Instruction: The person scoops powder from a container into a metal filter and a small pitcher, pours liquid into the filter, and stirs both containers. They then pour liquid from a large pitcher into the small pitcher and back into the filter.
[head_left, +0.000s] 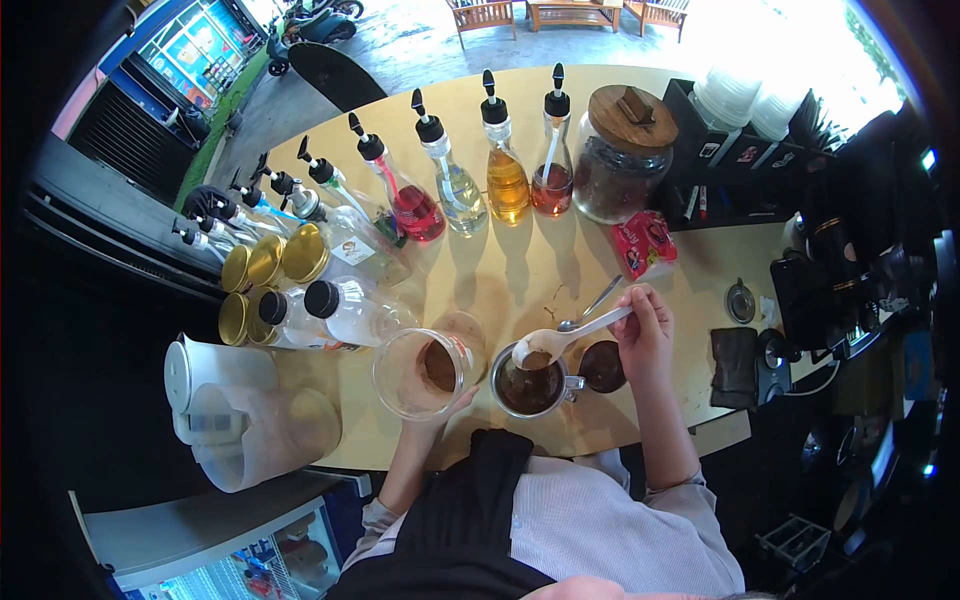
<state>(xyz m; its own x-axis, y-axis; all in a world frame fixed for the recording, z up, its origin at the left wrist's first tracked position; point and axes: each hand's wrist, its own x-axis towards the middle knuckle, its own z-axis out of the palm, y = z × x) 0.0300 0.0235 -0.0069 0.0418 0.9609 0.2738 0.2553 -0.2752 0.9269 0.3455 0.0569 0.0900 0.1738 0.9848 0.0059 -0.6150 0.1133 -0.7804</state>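
My left hand (452, 408) is wrapped round a large clear plastic cup (398, 372), partly hidden behind it. Something brown, powder or liquid, shows inside the cup. Between finger and thumb, my right hand (645, 328) grips a white plastic spoon (585, 328) by the end of its handle. The spoon's bowl, with some brown stuff on it, is over the mouth of a small metal cup (499, 392) that has dark brown contents. Right of the metal cup is a dark round object (602, 368). A metal spoon (604, 292) lies on the table behind it.
Several pump bottles (415, 212) of coloured syrup curve along the table's (520, 275) far side. A wooden-lidded jar (622, 165) and a red packet (644, 245) stand back right. Left are black-capped bottles (362, 310), gold-lidded jars (305, 252) and plastic pitchers (235, 440).
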